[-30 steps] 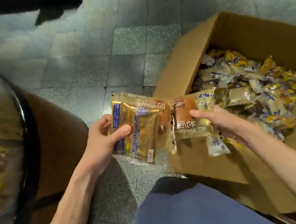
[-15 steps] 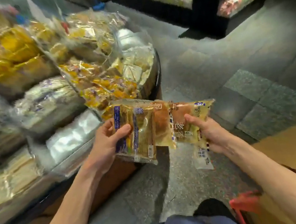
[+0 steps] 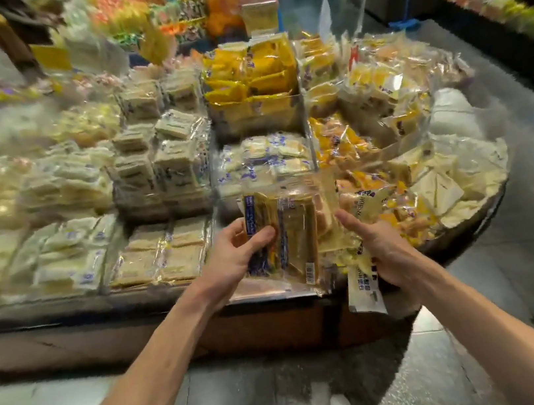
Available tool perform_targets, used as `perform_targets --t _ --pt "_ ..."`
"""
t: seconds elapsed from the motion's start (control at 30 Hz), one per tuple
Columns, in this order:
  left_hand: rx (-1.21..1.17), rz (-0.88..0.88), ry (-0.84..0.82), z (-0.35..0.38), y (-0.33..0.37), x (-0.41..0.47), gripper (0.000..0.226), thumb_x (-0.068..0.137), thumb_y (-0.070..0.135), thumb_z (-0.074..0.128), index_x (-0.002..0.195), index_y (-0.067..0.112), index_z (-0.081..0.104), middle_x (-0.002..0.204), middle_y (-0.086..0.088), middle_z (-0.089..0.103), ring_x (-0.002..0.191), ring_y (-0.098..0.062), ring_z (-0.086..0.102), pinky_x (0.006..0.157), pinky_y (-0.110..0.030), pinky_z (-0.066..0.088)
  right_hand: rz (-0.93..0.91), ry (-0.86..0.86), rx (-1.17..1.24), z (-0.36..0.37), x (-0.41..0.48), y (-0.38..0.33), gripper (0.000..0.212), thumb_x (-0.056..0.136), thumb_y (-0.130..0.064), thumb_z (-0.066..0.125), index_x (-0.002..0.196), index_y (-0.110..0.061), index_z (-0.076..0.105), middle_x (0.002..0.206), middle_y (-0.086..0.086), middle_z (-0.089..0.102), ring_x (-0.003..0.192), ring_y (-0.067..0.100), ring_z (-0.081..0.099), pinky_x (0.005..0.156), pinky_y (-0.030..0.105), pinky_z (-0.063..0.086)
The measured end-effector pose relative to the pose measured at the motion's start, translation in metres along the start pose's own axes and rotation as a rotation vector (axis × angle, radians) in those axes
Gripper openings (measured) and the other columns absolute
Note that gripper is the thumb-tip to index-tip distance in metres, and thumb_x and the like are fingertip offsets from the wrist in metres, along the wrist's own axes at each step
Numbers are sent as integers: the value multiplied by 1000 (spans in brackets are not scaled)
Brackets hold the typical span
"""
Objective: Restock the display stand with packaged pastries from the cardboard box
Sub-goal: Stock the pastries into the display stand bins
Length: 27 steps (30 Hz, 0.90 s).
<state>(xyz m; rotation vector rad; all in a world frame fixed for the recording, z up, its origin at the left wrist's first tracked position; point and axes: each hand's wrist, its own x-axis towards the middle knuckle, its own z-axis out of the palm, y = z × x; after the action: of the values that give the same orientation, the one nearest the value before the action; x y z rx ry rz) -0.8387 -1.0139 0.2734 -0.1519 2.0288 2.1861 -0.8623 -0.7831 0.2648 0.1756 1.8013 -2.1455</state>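
Pastries (image 3: pixel 293 236) hover in 2 bunches just above the near edge of the stand (image 3: pixel 101 308), probably ready to drop into a matching bin. Left grip (image 3: pixel 232 259) clamps a flat stack, thumb on top to keep it squared; right grip (image 3: pixel 385 250) holds loose packs.

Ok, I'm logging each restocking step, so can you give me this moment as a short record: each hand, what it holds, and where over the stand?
left hand: grips a stack of gold-and-blue packets, thumb on top
right hand: holds pale packets, one hanging below the palm
position: both hands over the front edge of the display stand
stand contents: bins of wrapped pastries, with yellow packets further back
step: held packets not yet set down
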Motion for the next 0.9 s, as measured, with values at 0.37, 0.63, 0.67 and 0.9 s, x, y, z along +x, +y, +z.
perform_targets --t 0.37,0.63,0.67,0.9 --pt "-61 -37 226 -85 3 31 41 86 22 68 119 1 59 113 -18 71 105 -27 70 83 -33 58 101 -286 -133 86 117 -10 79 34 -89 74 95 -39 73 95 -24 70 113 14 57 114 49 31" --pt "-55 -48 252 -171 -2 59 14 94 7 59 107 7 65 99 -7 75 94 -16 72 73 -25 58 248 -221 -104 154 182 11 61 61 -30 83 115 -8 69 102 9 77 86 24 74 62 30 57" --pt "-60 -63 238 -184 -2 66 13 95 8 58 106 8 65 99 -8 75 93 -17 72 72 -26 58 249 -185 -95 162 190 12 59 60 -28 84 113 -8 69 103 10 77 88 24 73 64 32 58" --pt "135 -78 102 -271 5 119 15 93 3 61 94 16 69 79 18 74 77 -1 70 63 -19 55 232 93 -76 206 230 21 57 55 -23 89 104 -1 72 105 15 75 95 30 69 86 51 54"
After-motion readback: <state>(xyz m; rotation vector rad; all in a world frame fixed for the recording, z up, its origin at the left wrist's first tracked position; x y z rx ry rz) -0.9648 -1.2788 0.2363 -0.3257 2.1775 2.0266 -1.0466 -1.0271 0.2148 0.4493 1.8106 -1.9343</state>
